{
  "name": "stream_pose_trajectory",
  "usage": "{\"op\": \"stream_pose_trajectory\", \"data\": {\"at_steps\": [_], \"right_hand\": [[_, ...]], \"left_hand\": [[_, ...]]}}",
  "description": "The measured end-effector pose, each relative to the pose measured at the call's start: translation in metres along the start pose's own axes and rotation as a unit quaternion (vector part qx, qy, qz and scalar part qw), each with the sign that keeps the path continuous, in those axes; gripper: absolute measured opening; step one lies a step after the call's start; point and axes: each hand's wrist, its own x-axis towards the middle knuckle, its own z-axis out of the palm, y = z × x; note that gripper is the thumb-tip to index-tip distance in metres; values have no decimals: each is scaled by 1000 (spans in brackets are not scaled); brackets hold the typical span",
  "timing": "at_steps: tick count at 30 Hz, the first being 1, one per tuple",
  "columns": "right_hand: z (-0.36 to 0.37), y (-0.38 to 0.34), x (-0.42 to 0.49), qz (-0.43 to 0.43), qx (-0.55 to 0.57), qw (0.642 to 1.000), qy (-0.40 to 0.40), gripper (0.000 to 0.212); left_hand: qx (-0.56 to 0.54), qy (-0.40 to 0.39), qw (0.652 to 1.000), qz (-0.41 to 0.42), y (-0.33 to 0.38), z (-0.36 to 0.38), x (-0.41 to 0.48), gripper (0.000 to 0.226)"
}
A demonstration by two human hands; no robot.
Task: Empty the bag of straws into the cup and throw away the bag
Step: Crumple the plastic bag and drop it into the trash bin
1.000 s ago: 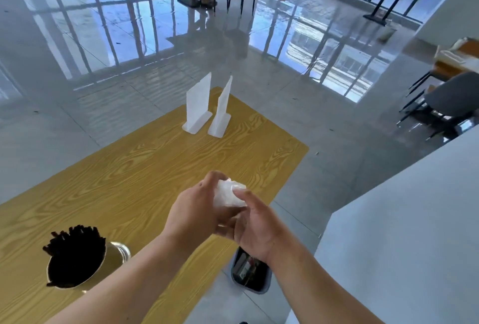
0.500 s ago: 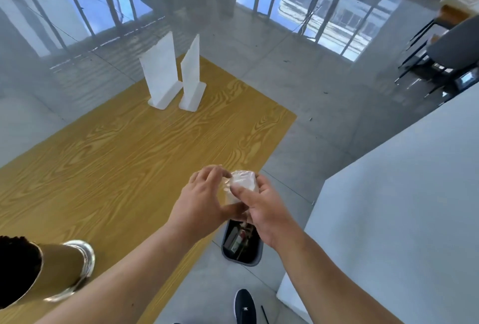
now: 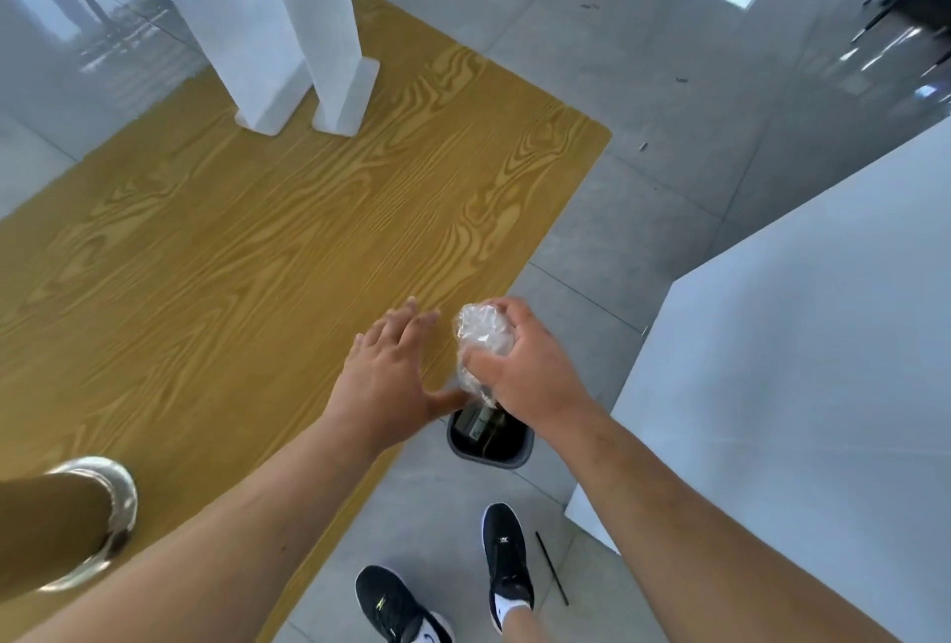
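My right hand [image 3: 530,375] grips the crumpled clear plastic bag [image 3: 483,341], holding it above the dark bin [image 3: 489,447] on the floor beside the table. My left hand [image 3: 386,380] hovers just to the left of the bag with its fingers spread, holding nothing. The gold metal cup [image 3: 67,524] stands at the lower left on the wooden table [image 3: 257,256]; its opening is cut off by the frame edge, so the straws are hidden.
Two white sign holders [image 3: 288,24] stand at the far end of the table. A white counter [image 3: 797,359] fills the right side. My black shoes [image 3: 507,560] are on the grey floor near the bin, and a black straw [image 3: 551,568] lies beside them.
My left hand has let go of the bag and opened; the right hand alone holds the balled bag now. The view tilted down toward the bin and my feet.
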Motion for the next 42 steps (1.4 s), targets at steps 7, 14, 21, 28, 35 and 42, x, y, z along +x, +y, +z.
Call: {"op": "stream_pose_trajectory", "data": {"at_steps": [7, 14, 21, 28, 35, 42], "right_hand": [[1, 29, 18, -6, -43, 999, -8, 45], [-13, 58, 41, 8, -79, 997, 19, 49], [-26, 85, 55, 11, -78, 996, 46, 44], [-23, 137, 55, 79, -72, 994, 34, 41], [2, 182, 71, 129, -106, 986, -2, 47], [29, 211, 101, 164, -123, 977, -52, 56]], "left_hand": [[126, 45, 991, 26, -11, 35, 36, 116], [151, 109, 982, 12, -1, 37, 78, 106], [158, 118, 980, -4, 3, 37, 98, 105], [165, 116, 979, 3, 3, 39, 99, 104], [163, 126, 978, 7, 3, 41, 99, 102], [162, 124, 979, 7, 5, 41, 99, 102]]}}
